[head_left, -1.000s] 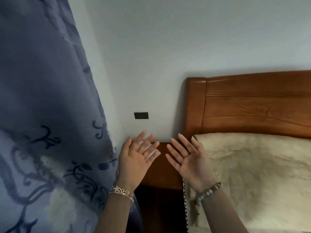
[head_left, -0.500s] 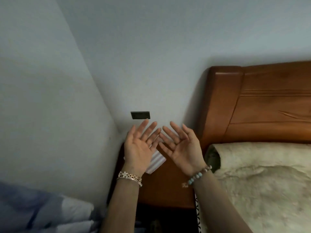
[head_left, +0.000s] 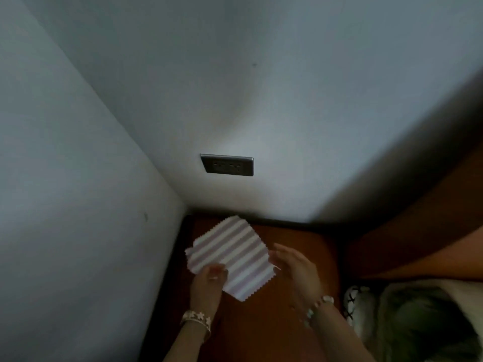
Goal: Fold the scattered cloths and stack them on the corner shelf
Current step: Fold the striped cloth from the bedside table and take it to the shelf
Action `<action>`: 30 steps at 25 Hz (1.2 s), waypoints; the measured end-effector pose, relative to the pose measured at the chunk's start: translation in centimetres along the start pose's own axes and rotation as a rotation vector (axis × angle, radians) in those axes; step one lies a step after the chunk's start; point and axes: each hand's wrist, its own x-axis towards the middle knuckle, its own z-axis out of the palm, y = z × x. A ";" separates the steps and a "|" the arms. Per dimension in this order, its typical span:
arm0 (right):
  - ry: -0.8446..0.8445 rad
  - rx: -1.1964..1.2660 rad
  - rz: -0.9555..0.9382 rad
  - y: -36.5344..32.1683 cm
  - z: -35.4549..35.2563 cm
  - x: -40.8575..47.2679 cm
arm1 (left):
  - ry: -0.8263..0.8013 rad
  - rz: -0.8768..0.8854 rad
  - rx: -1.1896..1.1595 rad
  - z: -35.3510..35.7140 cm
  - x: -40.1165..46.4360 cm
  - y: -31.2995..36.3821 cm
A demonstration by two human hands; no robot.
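Head view: left hand (head_left: 209,279) seemingly pinches striped cloth (head_left: 230,254); right hand (head_left: 295,265) open beside it.

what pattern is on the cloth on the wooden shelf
The zigzag-edged cloth has white and pale pink stripes, seen in the head view.

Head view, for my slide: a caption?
Both hands handle a striped cloth on the wooden corner shelf.
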 end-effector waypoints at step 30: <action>0.134 -1.050 -0.620 -0.3 3.4 10.3 | 0.008 0.665 0.659 -1.9 8.0 -2.4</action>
